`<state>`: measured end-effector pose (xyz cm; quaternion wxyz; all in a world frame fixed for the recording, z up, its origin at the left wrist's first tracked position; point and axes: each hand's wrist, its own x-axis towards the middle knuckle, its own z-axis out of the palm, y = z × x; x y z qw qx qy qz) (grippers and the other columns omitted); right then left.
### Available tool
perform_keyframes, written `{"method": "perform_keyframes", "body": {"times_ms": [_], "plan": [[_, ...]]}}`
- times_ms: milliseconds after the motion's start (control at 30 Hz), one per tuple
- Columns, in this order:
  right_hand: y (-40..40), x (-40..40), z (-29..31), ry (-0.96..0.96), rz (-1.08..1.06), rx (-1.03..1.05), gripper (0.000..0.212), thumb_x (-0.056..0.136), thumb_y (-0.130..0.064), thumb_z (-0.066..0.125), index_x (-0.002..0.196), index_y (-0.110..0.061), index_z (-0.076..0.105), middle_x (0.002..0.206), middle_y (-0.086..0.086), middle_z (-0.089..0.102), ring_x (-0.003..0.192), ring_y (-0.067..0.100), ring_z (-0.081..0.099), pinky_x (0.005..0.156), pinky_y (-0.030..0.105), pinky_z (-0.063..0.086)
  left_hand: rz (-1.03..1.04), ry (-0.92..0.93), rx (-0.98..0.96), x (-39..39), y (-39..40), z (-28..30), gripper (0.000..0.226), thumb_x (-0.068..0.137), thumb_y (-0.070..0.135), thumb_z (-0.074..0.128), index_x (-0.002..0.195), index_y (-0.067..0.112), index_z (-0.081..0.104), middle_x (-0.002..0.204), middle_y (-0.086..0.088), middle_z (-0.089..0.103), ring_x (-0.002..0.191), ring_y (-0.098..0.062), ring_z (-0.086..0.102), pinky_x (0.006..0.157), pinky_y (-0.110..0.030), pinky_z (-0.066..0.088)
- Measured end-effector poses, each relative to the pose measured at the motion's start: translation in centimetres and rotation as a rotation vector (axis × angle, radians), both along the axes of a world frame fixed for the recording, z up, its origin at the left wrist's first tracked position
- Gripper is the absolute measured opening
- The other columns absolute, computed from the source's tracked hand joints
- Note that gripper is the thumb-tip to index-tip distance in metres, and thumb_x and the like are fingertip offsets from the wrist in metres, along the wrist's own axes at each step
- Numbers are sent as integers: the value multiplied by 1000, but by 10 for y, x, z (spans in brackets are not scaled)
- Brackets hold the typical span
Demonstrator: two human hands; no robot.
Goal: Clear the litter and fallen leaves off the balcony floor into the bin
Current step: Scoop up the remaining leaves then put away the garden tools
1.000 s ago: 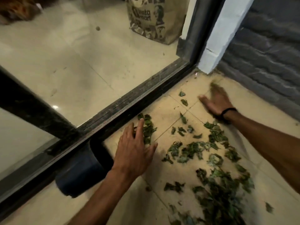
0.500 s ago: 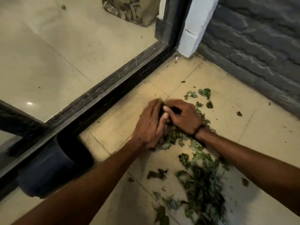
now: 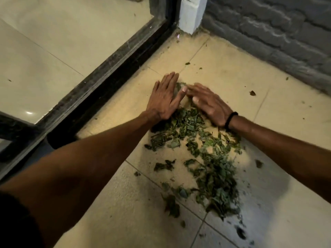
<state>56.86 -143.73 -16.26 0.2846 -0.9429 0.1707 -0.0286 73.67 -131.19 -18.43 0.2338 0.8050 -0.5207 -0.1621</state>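
Leaves (image 3: 211, 158) lie between flat, spread left hand (image 3: 163, 100) and right hand (image 3: 209, 104), near door track (image 3: 100, 90).

A home balcony: beige floor tiles (image 3: 223, 81), a sliding-door track (image 3: 100, 93), grey brick wall (image 3: 268, 27), scattered leaves (image 3: 215, 169).

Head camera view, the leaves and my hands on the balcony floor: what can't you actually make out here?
- Bin: head view, no bin recognisable; left forearm covers the floor beside the door track.
- Leaves under the left hand and right hand: hidden by the palms.
- Right hand's fingertips: motion-blurred, contact unclear.
- Specks near the grey wall: too small to identify.
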Motion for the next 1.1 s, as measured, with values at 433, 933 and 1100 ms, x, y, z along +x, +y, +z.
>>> {"method": "perform_keyframes", "body": {"times_ms": [433, 933, 1100], "plan": [[-42, -111, -9, 85, -377, -137, 95, 94, -80, 11, 155, -13, 39, 166, 10, 28, 155, 25, 19, 126, 50, 13, -555, 37, -68, -78, 58, 4, 62, 109, 50, 27, 158, 12, 33, 164, -7, 34, 154, -18, 26, 125, -43, 20], [259, -252, -22, -129, -1014, 54, 71, 102, -45, 36, 160, -5, 23, 169, 9, 13, 157, 27, 13, 120, 60, 28, 138, 66, -12, -148, 190, 3, 75, 103, 57, 24, 164, 16, 10, 172, -1, 6, 158, -14, 1, 128, -53, 9], [225, -169, -26, -251, -909, 32, 65, 105, -37, 41, 159, -5, 25, 168, 12, 15, 157, 24, 13, 123, 49, 27, 218, 132, -128, -191, 154, 2, 73, 105, 52, 28, 163, 12, 12, 172, -3, 7, 159, -17, 0, 126, -55, 14]]}}
